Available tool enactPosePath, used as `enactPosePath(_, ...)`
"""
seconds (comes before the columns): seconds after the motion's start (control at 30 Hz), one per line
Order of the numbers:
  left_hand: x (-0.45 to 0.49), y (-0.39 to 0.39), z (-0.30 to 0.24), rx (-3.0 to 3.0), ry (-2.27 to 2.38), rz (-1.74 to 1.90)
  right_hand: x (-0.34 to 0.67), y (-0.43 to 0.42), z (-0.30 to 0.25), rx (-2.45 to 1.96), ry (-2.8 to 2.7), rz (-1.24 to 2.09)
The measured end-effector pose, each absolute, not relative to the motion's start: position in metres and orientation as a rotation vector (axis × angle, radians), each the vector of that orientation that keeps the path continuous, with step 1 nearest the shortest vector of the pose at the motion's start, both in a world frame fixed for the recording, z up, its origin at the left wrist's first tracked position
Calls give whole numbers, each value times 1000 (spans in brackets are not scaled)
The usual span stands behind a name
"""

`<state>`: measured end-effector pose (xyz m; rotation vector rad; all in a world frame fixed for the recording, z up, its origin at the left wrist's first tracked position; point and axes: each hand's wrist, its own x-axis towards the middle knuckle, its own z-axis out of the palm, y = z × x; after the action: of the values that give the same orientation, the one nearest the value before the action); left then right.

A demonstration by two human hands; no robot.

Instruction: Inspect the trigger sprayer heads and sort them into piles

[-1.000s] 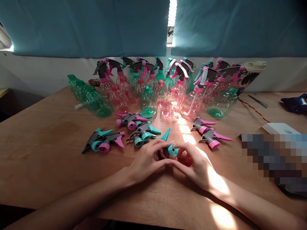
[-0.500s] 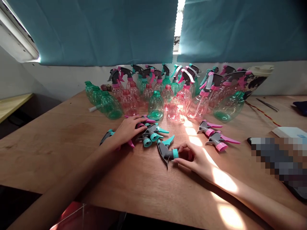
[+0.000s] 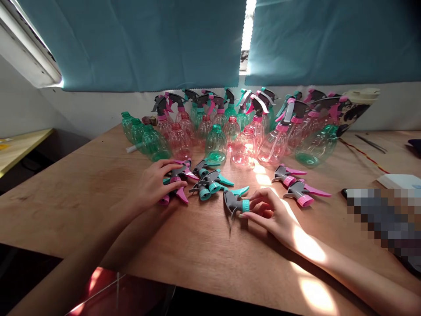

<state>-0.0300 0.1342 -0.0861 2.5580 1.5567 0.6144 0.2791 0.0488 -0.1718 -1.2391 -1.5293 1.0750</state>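
Closest to the camera, the right hand [image 3: 271, 213] pinches a grey trigger sprayer head [image 3: 234, 202] by its teal collar, the fingers [image 3: 254, 202] closed around the collar while the head lies on the wooden worktop [image 3: 82, 206] with its teal trigger pointing away. To the left, the left hand [image 3: 153, 185] lies over a small cluster of sprayer heads [image 3: 174, 180] with pink and teal parts; its fingers [image 3: 169, 167] are curved across the top, slightly apart, and whether they are clamped on a head or only resting there cannot be told. Between the hands, two teal-collared sprayer heads [image 3: 208, 185] lie together, with another grey-and-teal head [image 3: 200, 169] just behind them. Two pink-collared sprayer heads [image 3: 292, 183] lie to the right of the right hand. Beyond these, an arc of capless green and pink plastic bottles [image 3: 216, 145] stands and lies on the worktop, backed by rows of bottles with sprayers fitted [image 3: 259, 109]. Farther right are a pair of tweezers [image 3: 370, 143] and a red wire [image 3: 362, 153], and a teal curtain [image 3: 131, 44] hangs at the far side.
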Motion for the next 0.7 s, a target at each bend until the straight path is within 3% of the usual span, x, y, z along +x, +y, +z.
enactPosePath(0.1,-1,113,-89,2535,1356,846,276,46,-168,-1202,-1462,1127)
enactPosePath(0.27,62,77,-112,2618,892,569,273,44,-162,-1103,-1419,1219)
enactPosePath(0.47,87,84,-141,2581,838,811,279,43,-163,-1064,-1410,1261)
enactPosePath(0.7,85,84,-139,2446,842,1022,281,38,-159,-1167,-1581,846)
